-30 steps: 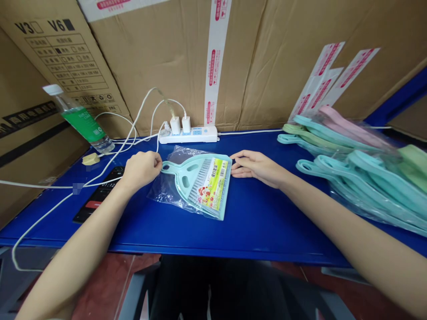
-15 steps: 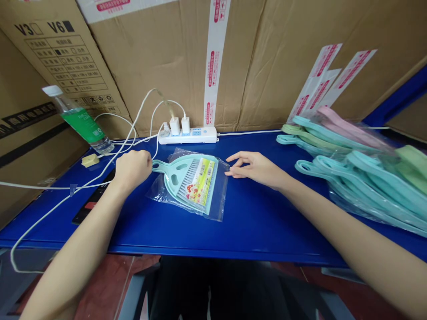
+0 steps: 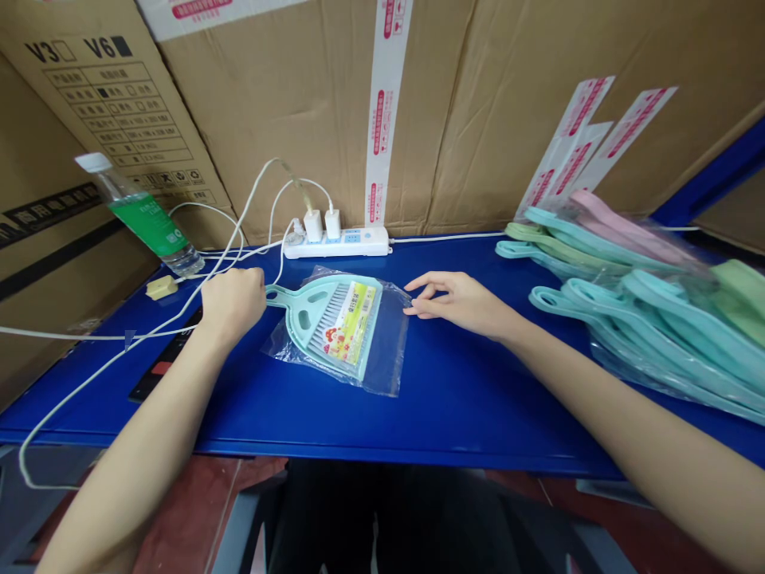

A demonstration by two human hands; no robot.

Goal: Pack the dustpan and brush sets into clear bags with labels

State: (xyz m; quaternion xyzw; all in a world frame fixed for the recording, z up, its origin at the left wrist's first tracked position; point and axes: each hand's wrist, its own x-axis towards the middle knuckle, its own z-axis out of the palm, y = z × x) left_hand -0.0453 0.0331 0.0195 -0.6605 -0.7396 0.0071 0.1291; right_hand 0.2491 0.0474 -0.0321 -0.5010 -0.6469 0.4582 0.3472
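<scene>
- Nearest you, the front edge of the blue table crosses above your dark-clothed lap.
- By your left forearm lies a black phone, partly covered by that arm.
- In front of you, the mint dustpan lies flat with its brush and yellow-green label, mostly over or in the clear bag.
- Your left hand is closed in a fist on the dustpan's handle end.
- Your right hand is partly open, fingertips at the bag's right edge; whether they pinch the thin film, you can't quite tell.
- To your right sits a pile of bagged dustpans, mint, green and pink.
- Farther back stand the leaning bottle and white power strip, before cardboard boxes.
</scene>
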